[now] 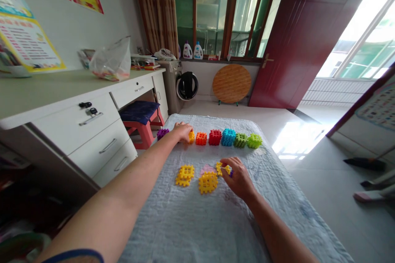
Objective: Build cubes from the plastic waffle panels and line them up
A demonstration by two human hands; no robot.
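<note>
At the left part of a row of stacked plastic building tiles, my left hand [184,131] curls round a stack of yellow tiles [191,137]. A purple stack [162,133] lies left of it. To its right follow orange [201,138], red [215,137], blue [228,136], dark green [240,140] and light green [254,140] stacks. My right hand [237,175] pinches a yellow tile [219,169], with a bit of purple showing under the fingers. Nearer me lie two overlapping yellow tiles [185,175] and more yellow tiles [208,182], a pale pink patch behind them.
A grey-blue quilted cloth [185,218] covers the surface under the tiles. On the left stands a white desk [83,115] with a plastic bag [112,61], and a pink stool [143,121] beside it. A washing machine and a round wooden board [232,84] are at the back.
</note>
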